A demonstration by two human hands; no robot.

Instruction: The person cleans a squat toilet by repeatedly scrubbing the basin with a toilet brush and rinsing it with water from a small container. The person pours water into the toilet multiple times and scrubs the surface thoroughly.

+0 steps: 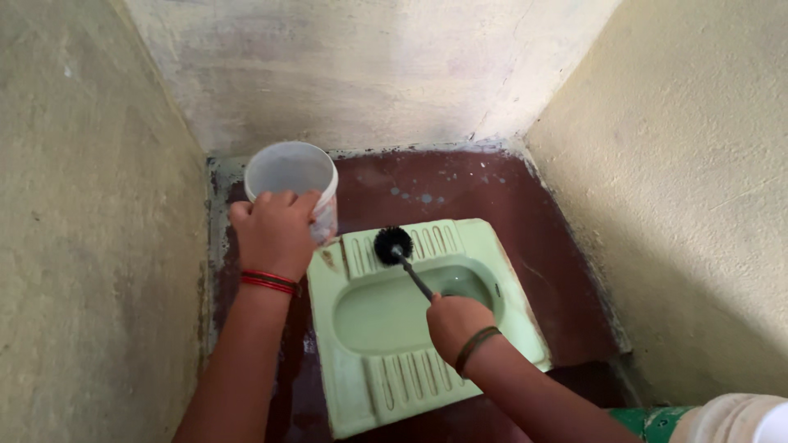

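Left hand wrapped shut round mug, beside toilet; right hand fisted on brush (bristles on toilet's ribbed footrest).

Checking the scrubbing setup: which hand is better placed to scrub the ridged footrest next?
Right. The right hand holds the black brush, its bristles already on the footrest; the left hand holds the mug.

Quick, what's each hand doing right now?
Left hand: closed around a translucent white plastic mug.
Right hand: closed on a black round-headed toilet brush.
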